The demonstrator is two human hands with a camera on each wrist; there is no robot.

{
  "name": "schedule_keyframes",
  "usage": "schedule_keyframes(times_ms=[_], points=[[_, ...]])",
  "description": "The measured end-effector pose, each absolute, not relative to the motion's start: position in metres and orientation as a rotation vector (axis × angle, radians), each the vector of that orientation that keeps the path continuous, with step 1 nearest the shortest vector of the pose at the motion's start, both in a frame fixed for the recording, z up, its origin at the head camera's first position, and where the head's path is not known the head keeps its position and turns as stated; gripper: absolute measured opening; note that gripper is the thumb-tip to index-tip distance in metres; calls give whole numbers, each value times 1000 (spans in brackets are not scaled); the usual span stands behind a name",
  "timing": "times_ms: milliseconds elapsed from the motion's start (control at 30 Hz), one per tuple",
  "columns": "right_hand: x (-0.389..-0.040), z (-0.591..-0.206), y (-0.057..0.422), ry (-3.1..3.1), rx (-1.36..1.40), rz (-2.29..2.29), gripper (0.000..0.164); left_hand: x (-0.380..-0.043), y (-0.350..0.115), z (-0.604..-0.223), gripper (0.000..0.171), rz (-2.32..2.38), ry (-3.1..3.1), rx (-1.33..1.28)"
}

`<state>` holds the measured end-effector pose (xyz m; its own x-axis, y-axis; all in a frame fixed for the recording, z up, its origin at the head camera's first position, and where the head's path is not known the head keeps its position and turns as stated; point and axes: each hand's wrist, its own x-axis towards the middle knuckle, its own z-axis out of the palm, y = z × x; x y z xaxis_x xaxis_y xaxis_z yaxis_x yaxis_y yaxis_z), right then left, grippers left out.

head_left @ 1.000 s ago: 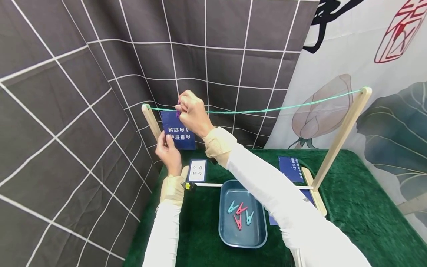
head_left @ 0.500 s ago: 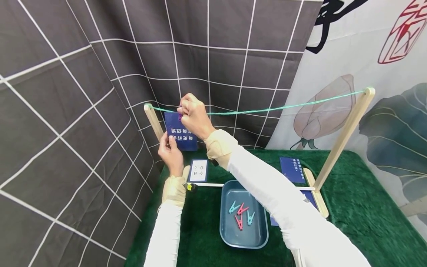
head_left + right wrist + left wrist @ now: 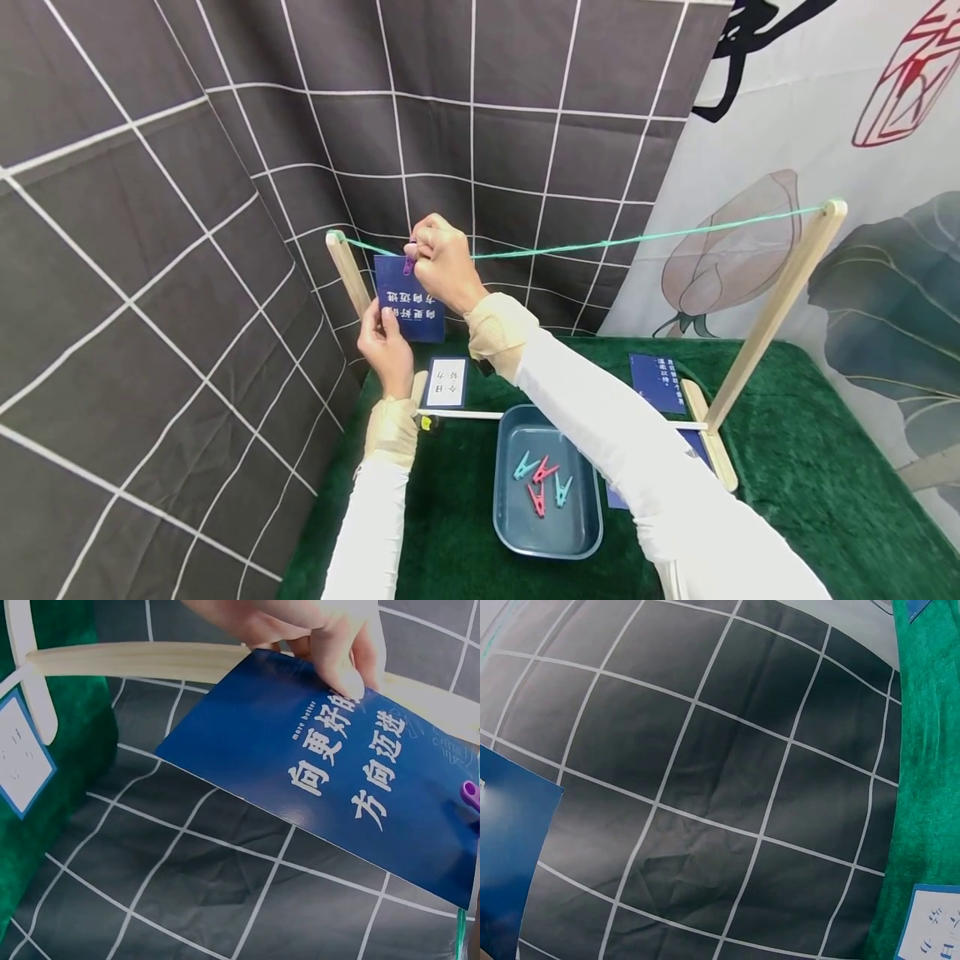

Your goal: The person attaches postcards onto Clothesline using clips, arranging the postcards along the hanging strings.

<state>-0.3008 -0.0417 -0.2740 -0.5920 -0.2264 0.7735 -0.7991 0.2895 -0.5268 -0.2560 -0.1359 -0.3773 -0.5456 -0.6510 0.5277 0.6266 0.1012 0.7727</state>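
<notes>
A dark blue card (image 3: 414,287) with white characters is up against the green string (image 3: 555,249) near its left end. My left hand (image 3: 387,350) pinches the card's lower left edge; in the right wrist view its thumb lies on the card's printed face. At the top edge, my right hand (image 3: 442,258) grips a purple clothespin (image 3: 408,265), whose tip overlaps the card. Part of that clothespin (image 3: 471,795) also shows at the right wrist view's edge. My right fingers hide where clothespin and string meet. The left wrist view holds only a corner of the card (image 3: 514,847).
A blue tray (image 3: 551,533) with several teal and pink clothespins stands on the green cloth (image 3: 457,500). Wooden posts, left (image 3: 348,271) and right (image 3: 780,308), bear the string. A white card with blue border (image 3: 446,382) lies left, a blue card (image 3: 657,383) right.
The view has shifted slightly, so everything sits a little further right. My right hand and the clothespin have come down slightly, and more of the clothespin shows. The left hand keeps its pinch.
</notes>
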Motion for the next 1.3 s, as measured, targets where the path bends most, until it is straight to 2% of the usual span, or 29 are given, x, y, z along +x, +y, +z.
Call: schedule_keyframes(times_ms=[400,600,933,1300], points=[[-303,-280,-36,-2010,904,1361,40,-257,-138,-381,24,-1617,-1444,-2],[-307,-285,-35,-2010,973,1309,45,-255,-137,-382,24,-1604,-1466,29],[-308,-289,-35,-2053,1047,1260,44,-257,-141,-387,24,-1592,-1459,19],[-312,-293,-28,-2107,958,1307,19,-259,-142,-389,23,-1609,-1500,43]])
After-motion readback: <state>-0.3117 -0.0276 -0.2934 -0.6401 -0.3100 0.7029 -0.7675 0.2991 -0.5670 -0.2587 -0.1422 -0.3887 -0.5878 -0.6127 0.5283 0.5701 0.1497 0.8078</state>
